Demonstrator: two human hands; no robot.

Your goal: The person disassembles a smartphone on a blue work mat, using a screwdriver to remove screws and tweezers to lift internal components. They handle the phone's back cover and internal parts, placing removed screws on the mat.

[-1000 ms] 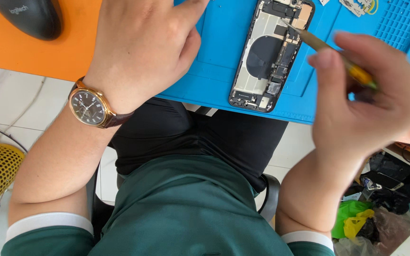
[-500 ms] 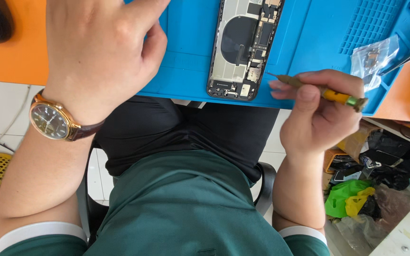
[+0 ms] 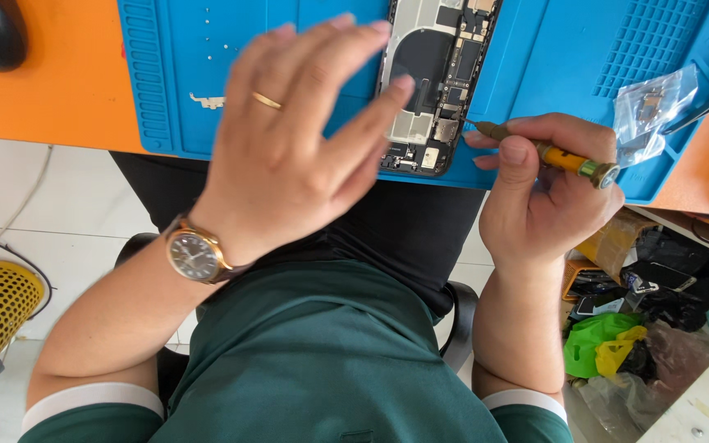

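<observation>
Your left hand [image 3: 289, 139] has lifted off the mat [image 3: 551, 66], fingers spread, now hovering beside the open phone [image 3: 436, 82]. Your right hand [image 3: 547, 193] still grips the screwdriver [image 3: 547, 152] near the mat's front edge, just right of the phone.

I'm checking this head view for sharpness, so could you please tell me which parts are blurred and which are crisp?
In the head view, the left hand is smeared by motion blur, worst at its fingertips; the right hand, its screwdriver and the opened phone are crisp; lighting is even, without harsh glare.
</observation>
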